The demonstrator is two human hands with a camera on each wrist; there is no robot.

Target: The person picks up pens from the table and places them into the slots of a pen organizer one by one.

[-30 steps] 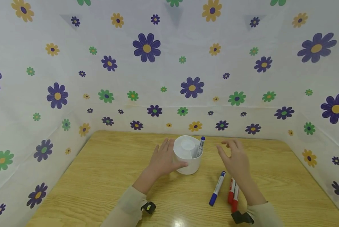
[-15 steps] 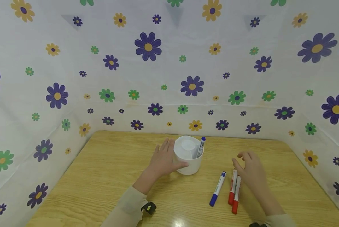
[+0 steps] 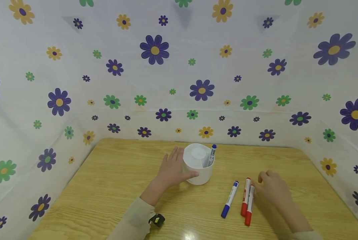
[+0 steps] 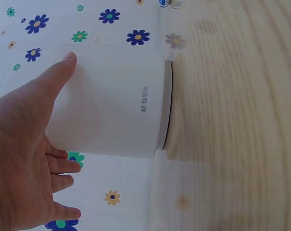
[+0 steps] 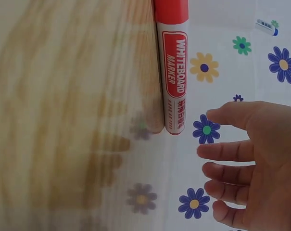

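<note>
Your light wooden tabletop [image 3: 113,186] carries a white cylindrical plastic pen holder [image 3: 198,164] at centre, with one blue-capped whiteboard marker [image 3: 211,155] standing inside. Your left hand [image 3: 173,168] rests flat against the holder's left wall, fingers straight, gripping nothing. Your right hand [image 3: 271,188] hovers, fingers loosely bent and empty, just beside two red whiteboard markers [image 3: 247,201] lying side by side; a second blue marker [image 3: 229,199] lies just left of them.

Risk: the round markers may roll if your fingertips nudge rather than pinch them, and pushing the holder sideways could tip it.

Only the right wrist view shows the gap between your fingers [image 5: 232,150] and the red marker [image 5: 173,72]; only the left wrist view shows the holder's base seam.
</note>
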